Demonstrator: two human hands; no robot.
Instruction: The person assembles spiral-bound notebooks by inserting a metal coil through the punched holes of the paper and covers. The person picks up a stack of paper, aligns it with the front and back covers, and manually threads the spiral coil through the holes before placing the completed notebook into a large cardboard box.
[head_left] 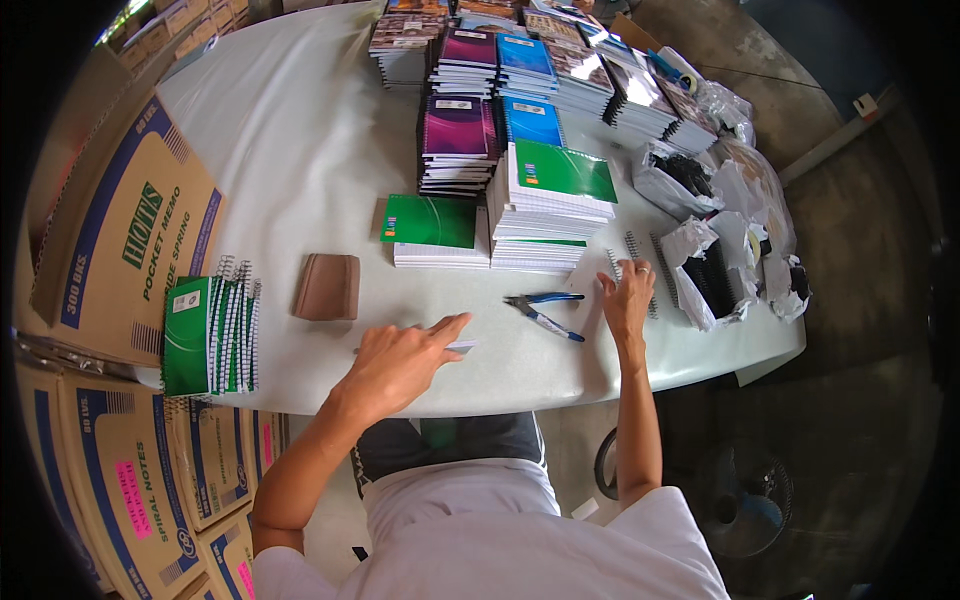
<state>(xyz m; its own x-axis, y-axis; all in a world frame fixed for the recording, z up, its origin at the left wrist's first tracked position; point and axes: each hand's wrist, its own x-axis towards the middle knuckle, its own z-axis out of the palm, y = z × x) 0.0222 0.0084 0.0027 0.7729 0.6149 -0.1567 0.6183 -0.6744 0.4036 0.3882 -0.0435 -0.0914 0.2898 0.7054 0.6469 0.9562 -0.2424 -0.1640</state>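
paper (462,347) under left hand (400,362), index extended; right hand (628,295) at wire coils (632,244); both grips unclear

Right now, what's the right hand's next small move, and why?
Probably pinch one of the loose spiral coils with the right hand: its fingertips are right by them, while the left hand covers a pale flat item. Can't tell whether a coil is already gripped.
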